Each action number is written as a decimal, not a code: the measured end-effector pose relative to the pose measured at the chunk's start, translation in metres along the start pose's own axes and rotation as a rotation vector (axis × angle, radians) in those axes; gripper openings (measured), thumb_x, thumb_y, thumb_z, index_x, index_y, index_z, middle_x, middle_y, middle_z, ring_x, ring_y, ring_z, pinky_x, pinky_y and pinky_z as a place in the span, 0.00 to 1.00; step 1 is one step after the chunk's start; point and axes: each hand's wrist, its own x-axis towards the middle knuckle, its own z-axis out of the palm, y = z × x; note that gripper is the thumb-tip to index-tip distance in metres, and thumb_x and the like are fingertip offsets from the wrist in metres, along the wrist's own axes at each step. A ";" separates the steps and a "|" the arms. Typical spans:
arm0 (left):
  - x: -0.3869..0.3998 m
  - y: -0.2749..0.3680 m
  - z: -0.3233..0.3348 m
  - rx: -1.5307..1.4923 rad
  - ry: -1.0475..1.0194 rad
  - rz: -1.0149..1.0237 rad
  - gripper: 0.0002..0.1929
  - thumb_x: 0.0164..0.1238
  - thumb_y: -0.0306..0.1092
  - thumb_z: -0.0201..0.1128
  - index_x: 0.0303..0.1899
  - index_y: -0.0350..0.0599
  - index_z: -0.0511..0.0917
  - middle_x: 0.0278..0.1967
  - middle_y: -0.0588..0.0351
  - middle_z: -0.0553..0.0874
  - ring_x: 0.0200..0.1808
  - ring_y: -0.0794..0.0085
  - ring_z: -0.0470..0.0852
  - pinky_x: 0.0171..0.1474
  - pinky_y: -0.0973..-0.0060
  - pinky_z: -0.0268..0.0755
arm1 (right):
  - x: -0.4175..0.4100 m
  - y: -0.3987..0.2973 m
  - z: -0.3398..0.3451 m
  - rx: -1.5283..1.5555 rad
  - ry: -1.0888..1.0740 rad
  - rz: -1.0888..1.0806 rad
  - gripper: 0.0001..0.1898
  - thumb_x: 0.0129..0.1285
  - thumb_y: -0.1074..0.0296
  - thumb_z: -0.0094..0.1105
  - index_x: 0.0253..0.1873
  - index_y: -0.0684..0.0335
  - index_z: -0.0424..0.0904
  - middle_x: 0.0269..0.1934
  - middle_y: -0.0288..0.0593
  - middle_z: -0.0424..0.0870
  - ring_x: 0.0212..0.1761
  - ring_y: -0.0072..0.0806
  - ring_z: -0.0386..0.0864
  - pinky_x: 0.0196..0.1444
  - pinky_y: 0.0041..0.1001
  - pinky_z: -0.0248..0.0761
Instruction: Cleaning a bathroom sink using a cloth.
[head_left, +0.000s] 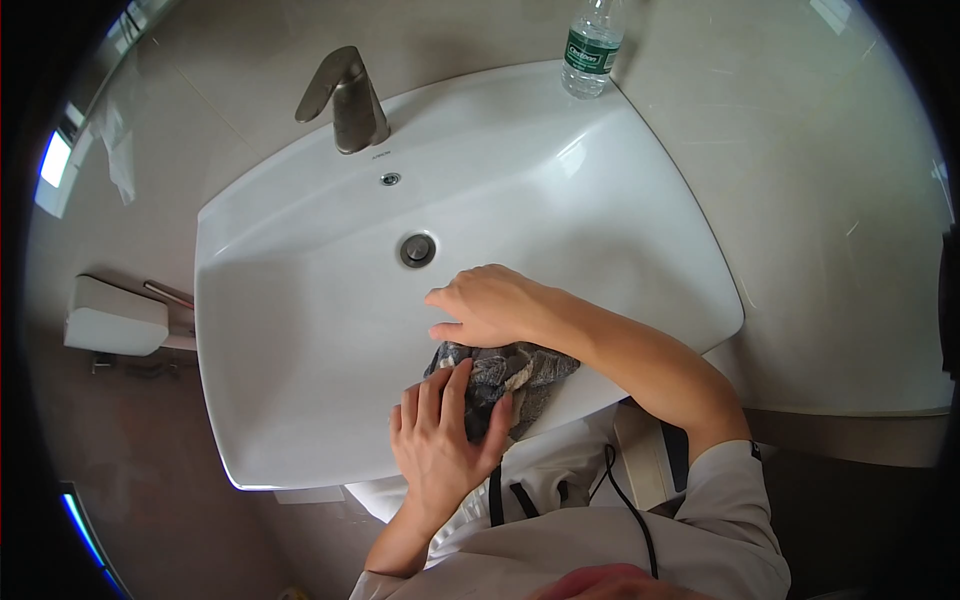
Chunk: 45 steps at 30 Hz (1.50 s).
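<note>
A bunched, dark grey patterned cloth with cream patches lies on the near rim and slope of the white ceramic washbasin. My left hand holds it from the near side, fingers at its left and thumb at its right. Just beyond the cloth is my right hand, back upward and pointing left, with thumb and index finger apart. Nothing shows in its grasp. Whether its underside touches the cloth is hidden. My right forearm crosses over the basin's right part.
A brushed-metal faucet rises from the back rim, its lever turned left. A metal drain plug sits mid-basin below an overflow hole. On the back right corner stands a clear plastic bottle. A white dispenser is at left.
</note>
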 end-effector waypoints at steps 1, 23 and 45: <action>0.000 0.000 0.000 0.000 0.002 0.003 0.27 0.67 0.47 0.79 0.61 0.41 0.88 0.54 0.50 0.90 0.52 0.52 0.87 0.56 0.57 0.77 | 0.000 0.000 -0.001 0.000 -0.008 0.002 0.23 0.75 0.49 0.68 0.58 0.66 0.88 0.37 0.58 0.93 0.44 0.57 0.92 0.52 0.51 0.84; 0.000 0.000 0.000 -0.008 -0.007 -0.006 0.26 0.67 0.46 0.79 0.61 0.41 0.88 0.54 0.51 0.90 0.52 0.52 0.87 0.55 0.57 0.77 | 0.000 0.000 0.001 -0.002 0.017 -0.005 0.24 0.75 0.49 0.68 0.60 0.66 0.88 0.36 0.58 0.93 0.44 0.57 0.92 0.53 0.50 0.84; 0.001 0.000 0.000 -0.006 -0.001 0.006 0.27 0.66 0.46 0.79 0.61 0.41 0.88 0.54 0.51 0.90 0.51 0.53 0.87 0.55 0.58 0.77 | 0.000 0.001 0.000 -0.007 0.023 -0.016 0.22 0.75 0.49 0.69 0.57 0.66 0.88 0.35 0.59 0.92 0.42 0.58 0.92 0.51 0.52 0.84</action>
